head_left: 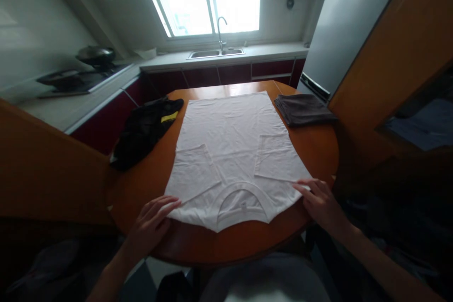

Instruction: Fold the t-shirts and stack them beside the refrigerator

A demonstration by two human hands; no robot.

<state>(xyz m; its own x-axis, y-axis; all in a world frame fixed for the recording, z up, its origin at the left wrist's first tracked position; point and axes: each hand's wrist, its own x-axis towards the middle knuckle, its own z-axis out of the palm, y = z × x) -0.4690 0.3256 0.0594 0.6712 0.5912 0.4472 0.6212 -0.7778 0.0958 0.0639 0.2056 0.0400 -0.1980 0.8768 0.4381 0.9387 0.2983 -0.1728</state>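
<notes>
Left grip (152, 222) and right grip (318, 200) lie flat, unclenched, on near corners of the white T-shirt (230, 141).

The left hand (152, 224) lies flat, palm down, with the fingers (166, 206) stretched and pointing up to the right. The right hand (320, 203) is also flat and palm down, its fingers pointing left. Both forearms are bare, angled inward from the lower corners, well apart.
</notes>
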